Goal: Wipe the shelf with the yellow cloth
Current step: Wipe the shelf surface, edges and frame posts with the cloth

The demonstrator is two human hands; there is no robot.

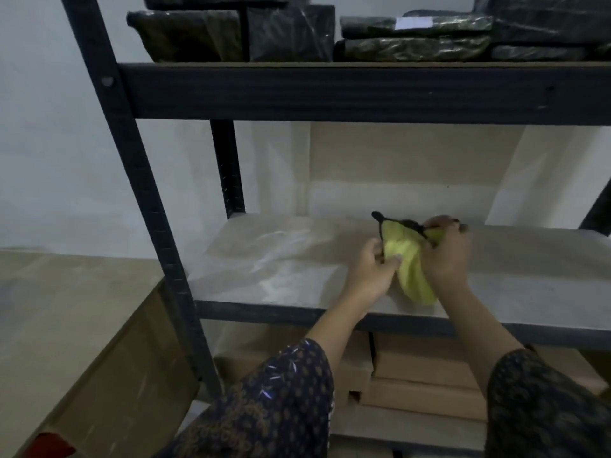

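The yellow cloth (410, 262), bunched and edged with a dark trim, hangs between both my hands just above the middle shelf (271, 259). My left hand (372, 272) pinches its left side with curled fingers and thumb. My right hand (446, 249) grips its upper right part, fingers curled over the dark edge. The shelf board is pale grey and bare, with light streaks on its left half. The cloth's lower end reaches near the shelf's front edge.
A dark metal upright (132, 180) stands at the left and a dark beam (363, 94) runs overhead. Dark wrapped packages (413, 38) fill the upper shelf. Cardboard boxes (423, 385) lie stacked below. A large cardboard box (86, 358) stands at the left.
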